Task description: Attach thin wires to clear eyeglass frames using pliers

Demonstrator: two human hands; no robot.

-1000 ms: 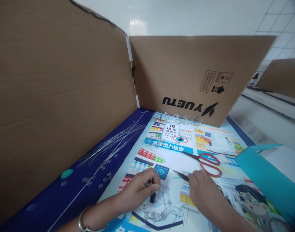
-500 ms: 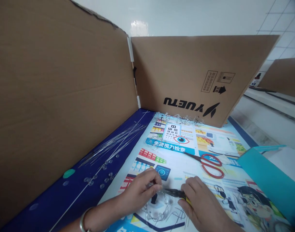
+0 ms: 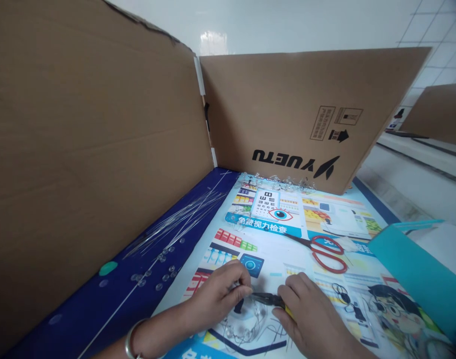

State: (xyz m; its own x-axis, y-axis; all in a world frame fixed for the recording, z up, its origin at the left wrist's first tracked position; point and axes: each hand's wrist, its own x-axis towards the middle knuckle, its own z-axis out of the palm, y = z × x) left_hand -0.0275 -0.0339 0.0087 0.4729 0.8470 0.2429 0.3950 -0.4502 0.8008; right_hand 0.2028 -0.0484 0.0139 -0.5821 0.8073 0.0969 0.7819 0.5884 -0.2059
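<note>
My left hand [image 3: 216,296] is pinched on a clear beaded wire piece [image 3: 246,326] that lies on the printed poster [image 3: 325,219]. My right hand [image 3: 310,314] grips small dark pliers with a yellow handle [image 3: 267,299]. The plier tips point left and meet the fingertips of my left hand. A silver bangle [image 3: 132,341] sits on my left wrist. What exactly the plier tips grip is too small to see.
Red-handled scissors [image 3: 323,252] lie on the poster behind my hands. Thin wires [image 3: 179,219] and clear beads [image 3: 156,271] lie on the blue strip at the left. Cardboard walls [image 3: 287,109] stand to the left and behind. A teal box [image 3: 414,271] sits at the right.
My right hand has moved left, bringing the pliers from pointing away to meet my left fingertips. My left hand has stayed on the beaded piece.
</note>
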